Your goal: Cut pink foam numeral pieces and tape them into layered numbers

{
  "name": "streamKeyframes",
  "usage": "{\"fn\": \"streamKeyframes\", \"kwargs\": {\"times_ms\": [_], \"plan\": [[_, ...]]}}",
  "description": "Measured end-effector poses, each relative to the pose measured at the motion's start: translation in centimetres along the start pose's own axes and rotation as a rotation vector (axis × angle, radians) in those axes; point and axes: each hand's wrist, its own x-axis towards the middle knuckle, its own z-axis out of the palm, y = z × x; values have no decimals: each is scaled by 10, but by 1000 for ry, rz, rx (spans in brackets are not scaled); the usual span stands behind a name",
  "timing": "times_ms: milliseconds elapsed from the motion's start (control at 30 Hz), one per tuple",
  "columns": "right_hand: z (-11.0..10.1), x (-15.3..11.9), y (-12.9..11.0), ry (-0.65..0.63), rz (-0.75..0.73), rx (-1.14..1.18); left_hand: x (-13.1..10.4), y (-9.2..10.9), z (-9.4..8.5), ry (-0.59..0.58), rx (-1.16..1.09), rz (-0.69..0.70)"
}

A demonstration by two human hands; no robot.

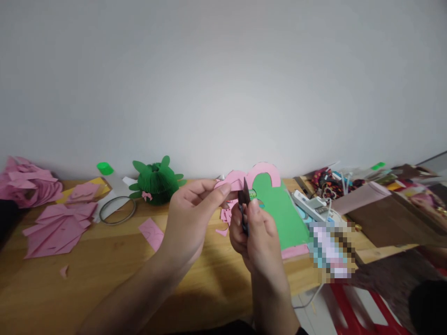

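Note:
Between thumb and fingers, my left hand (192, 214) pinches one end of a curvy pink paper strip (264, 169). The strip arches up to the right and curls over beyond the scissors. My right hand (256, 232) is wrapped round a pair of dark-handled scissors (246, 193), blades pointing up and meeting the strip near its middle. Whether the blades are parted is hard to make out. Behind and below the hands lie small pink paper scraps (226, 214) on the wooden table (139, 279). A green paper sheet (291, 218) lies just beyond my right hand.
At the left are piles of folded pink paper (59, 228), a metal ring (117, 210) and a green-capped bottle (111, 174). A green paper turtle-like figure (157, 181) stands by the wall. Rightward are a white power strip (310, 206), a brown box (387, 218) and a red stool (352, 307).

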Motion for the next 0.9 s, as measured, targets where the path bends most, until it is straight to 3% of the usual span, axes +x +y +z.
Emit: {"fn": "streamKeyframes", "kwargs": {"times_ms": [900], "plan": [[-1, -1, 0, 20, 10, -30, -4, 3, 3, -5, -23, -6]]}}
